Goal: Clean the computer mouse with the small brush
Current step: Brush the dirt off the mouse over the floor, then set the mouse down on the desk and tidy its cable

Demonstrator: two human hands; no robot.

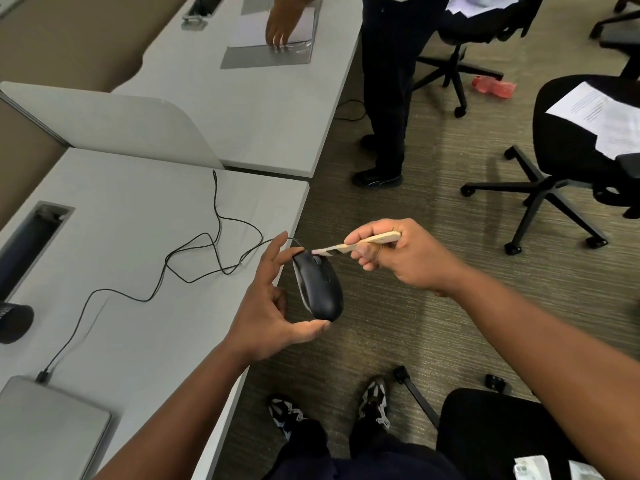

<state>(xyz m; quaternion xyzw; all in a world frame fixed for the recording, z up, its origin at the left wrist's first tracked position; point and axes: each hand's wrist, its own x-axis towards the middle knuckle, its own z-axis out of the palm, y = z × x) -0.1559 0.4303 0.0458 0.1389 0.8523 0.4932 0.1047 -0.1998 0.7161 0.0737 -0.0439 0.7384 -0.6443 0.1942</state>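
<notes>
One mouse (320,287), one brush (360,244), one cable (194,251) trailing across the near counter (138,209). Two counters in all, the second (263,109) beyond one divider (114,126). One laptop (45,431). Two office chairs (554,161) (460,46) on the carpet, a third (491,431) at the bottom edge. Two hands (273,306) (398,258) working, and one more (280,26) up top.

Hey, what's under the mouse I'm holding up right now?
Carpet floor lies below the mouse, which the left hand holds out past the desk edge. The thumb supports its rear end. The mouse's underside faces away, so it cannot be seen.
</notes>
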